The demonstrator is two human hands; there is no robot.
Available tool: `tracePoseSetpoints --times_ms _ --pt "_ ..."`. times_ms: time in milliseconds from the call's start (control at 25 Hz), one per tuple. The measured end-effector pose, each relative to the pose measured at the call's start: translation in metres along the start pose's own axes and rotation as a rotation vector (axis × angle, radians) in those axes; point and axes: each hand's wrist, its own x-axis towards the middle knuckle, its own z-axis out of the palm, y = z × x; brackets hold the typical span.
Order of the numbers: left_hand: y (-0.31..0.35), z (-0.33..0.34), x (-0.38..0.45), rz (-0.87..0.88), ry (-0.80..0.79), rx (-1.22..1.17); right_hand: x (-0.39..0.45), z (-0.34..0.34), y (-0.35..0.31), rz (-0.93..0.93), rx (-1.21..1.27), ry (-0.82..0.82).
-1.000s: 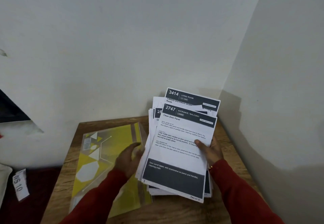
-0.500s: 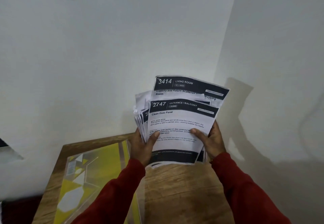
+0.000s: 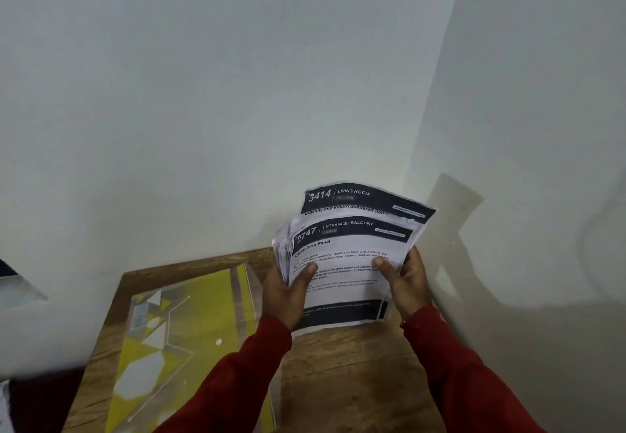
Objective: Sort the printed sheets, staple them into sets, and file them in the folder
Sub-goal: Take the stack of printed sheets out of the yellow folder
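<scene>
A stack of printed sheets (image 3: 349, 256) with dark header bands is held upright above the wooden table (image 3: 355, 375), its lower edge just over the tabletop. The front sheet reads "2747 Entrance / Balcony", and behind it a sheet marked "3414 Living Room" sticks up. My left hand (image 3: 288, 292) grips the stack's left edge, thumb on the front sheet. My right hand (image 3: 403, 280) grips the right edge the same way. A yellow translucent folder (image 3: 189, 341) lies flat on the left half of the table. No stapler is in view.
White walls meet in a corner right behind the sheets. The table sits tight against both walls. A dark red surface (image 3: 44, 398) lies below the table's left edge.
Both hands have lifted the stack off the table and stood it upright. My left hand moved from beside the folder onto the stack's left edge. The sheets look more squared together.
</scene>
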Motion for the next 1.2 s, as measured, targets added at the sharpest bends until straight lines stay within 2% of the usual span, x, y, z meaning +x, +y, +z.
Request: tracePoseSetpoints --times_ms 240,400,520,600,680,760,840,920,1040,1200 --pt "0.008 -0.001 -0.001 0.064 0.031 -0.075 -0.002 -0.004 -0.014 -0.122 -0.057 -0.036" --pt "0.011 0.006 -0.008 0.055 -0.010 -0.046 -0.006 -0.004 -0.013 -0.095 -0.028 -0.032" --pt "0.006 0.007 -0.008 0.029 0.023 -0.068 -0.009 -0.003 -0.014 -0.100 -0.058 -0.038" --pt "0.004 0.007 -0.006 0.010 0.028 -0.086 -0.008 -0.002 -0.021 -0.232 -0.213 0.085" --pt "0.006 0.008 -0.006 0.008 0.013 -0.093 -0.004 0.000 -0.035 -0.544 -0.590 0.251" --pt "0.006 0.009 -0.006 0.023 0.003 -0.095 -0.007 0.012 -0.055 -0.843 -0.951 0.280" --pt "0.006 0.010 -0.006 0.038 -0.002 -0.100 -0.016 0.034 -0.071 -0.939 -1.201 0.173" --pt "0.007 0.011 -0.006 0.042 0.007 -0.091 -0.020 0.051 -0.071 -0.894 -1.319 0.019" --pt "0.004 0.011 -0.005 0.090 0.011 -0.012 -0.020 0.059 -0.066 -0.851 -1.300 -0.135" --pt "0.013 0.008 -0.003 0.205 0.004 0.084 -0.019 0.061 -0.061 -0.939 -1.286 -0.394"
